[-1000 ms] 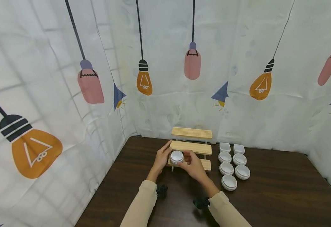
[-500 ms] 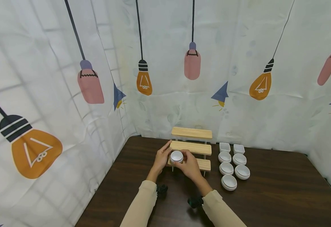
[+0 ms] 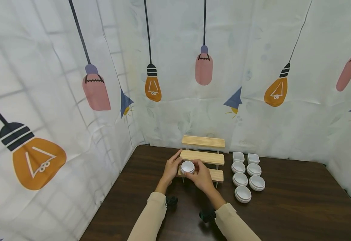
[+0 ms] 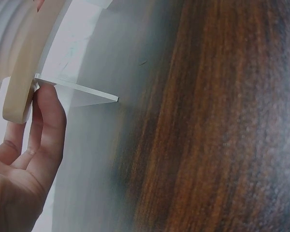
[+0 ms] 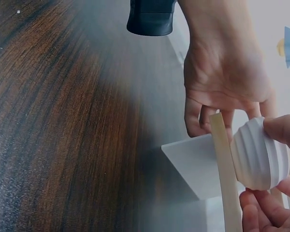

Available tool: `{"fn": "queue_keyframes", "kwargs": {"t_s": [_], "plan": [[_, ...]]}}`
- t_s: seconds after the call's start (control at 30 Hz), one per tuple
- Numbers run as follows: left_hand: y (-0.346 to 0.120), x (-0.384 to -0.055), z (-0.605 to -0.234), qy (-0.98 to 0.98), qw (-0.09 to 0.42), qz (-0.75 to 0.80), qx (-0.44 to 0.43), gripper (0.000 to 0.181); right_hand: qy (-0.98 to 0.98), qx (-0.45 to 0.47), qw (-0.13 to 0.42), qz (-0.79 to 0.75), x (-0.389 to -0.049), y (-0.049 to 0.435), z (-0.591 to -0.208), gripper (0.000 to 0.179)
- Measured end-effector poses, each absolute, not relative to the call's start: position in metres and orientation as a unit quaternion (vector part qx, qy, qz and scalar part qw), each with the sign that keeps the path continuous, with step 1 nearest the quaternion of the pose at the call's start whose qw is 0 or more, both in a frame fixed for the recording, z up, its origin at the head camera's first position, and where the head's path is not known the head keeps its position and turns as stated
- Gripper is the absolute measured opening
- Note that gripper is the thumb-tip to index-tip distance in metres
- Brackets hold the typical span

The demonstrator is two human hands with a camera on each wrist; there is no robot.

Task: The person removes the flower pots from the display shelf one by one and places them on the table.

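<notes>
A small white ribbed bowl [image 3: 187, 166] stands at the left end of the lowest board of a three-tier wooden display stand [image 3: 202, 156]. My right hand [image 3: 201, 175] pinches this bowl between thumb and fingers; in the right wrist view the base of the bowl [image 5: 261, 154] meets the board [image 5: 224, 179]. At the stand's left end, my left hand [image 3: 170, 170] holds the board's end. In the left wrist view, the left hand's fingers [image 4: 50, 116] curl under the board [image 4: 24, 92], beside a clear support leg [image 4: 82, 88]. The bowl partly hides the lowest board.
Right of the stand, several round white bowls [image 3: 243, 194] stand in two columns on the dark wooden table [image 3: 295, 201]. Two square white dishes [image 3: 238, 156] [image 3: 253, 158] are behind them. A patterned white curtain [image 3: 175, 117] hangs at the back and left.
My right hand and forearm have shifted slightly left, closer round the bowl, then stayed there. The bowl and my left hand have hardly moved.
</notes>
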State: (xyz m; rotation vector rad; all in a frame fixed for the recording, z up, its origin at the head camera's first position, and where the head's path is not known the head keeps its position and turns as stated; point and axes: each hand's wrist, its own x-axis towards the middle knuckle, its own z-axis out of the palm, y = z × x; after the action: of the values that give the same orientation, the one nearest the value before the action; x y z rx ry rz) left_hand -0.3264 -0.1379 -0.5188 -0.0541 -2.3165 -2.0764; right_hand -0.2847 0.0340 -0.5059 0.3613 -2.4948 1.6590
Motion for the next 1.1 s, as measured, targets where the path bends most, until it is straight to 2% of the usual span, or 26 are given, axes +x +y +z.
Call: {"fn": "queue_keyframes", "kwargs": {"t_s": [1.1], "plan": [[-0.137,-0.324,-0.520,-0.757,0.026,-0.653,-0.017,0.044,-0.815,0.081,0.087,0.567,-0.261,0.065,-0.508,0.056]]}}
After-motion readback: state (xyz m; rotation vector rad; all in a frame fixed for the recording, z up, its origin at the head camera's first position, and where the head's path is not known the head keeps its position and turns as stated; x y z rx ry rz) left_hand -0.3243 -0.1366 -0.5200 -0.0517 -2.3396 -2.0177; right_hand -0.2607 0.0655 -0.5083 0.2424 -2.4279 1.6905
